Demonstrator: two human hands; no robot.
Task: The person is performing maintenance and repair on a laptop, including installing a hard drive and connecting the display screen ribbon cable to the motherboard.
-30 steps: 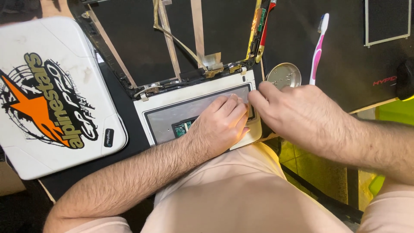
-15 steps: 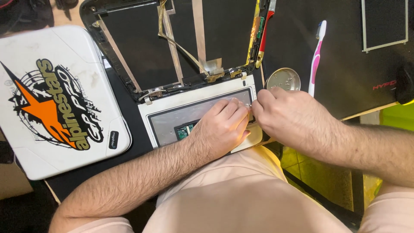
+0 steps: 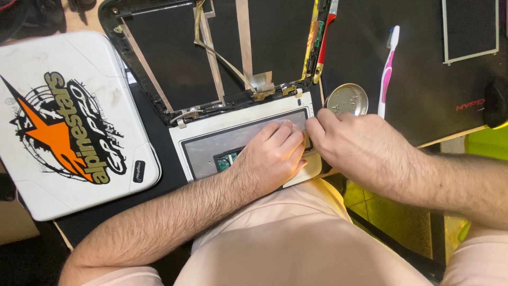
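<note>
The left hand (image 3: 275, 159) hid the white laptop base's (image 3: 211, 139) lower right. The frame's top edge cut off the black, opened screen lid (image 3: 174, 58). The right hand's fingertips (image 3: 313, 124) could not be made out.

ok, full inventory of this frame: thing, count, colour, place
laptop base: 1, white with grey recess, centre, under both hands
lid shell: 1, black, open behind the base
white cover: 1, orange and black sticker, left
toothbrush: 1, pink and white, right of centre
round tin: 1, silver, beside the toothbrush
flat panel: 1, dark, top right
left hand: on the base
right hand: fingers at the base's right edge
</note>
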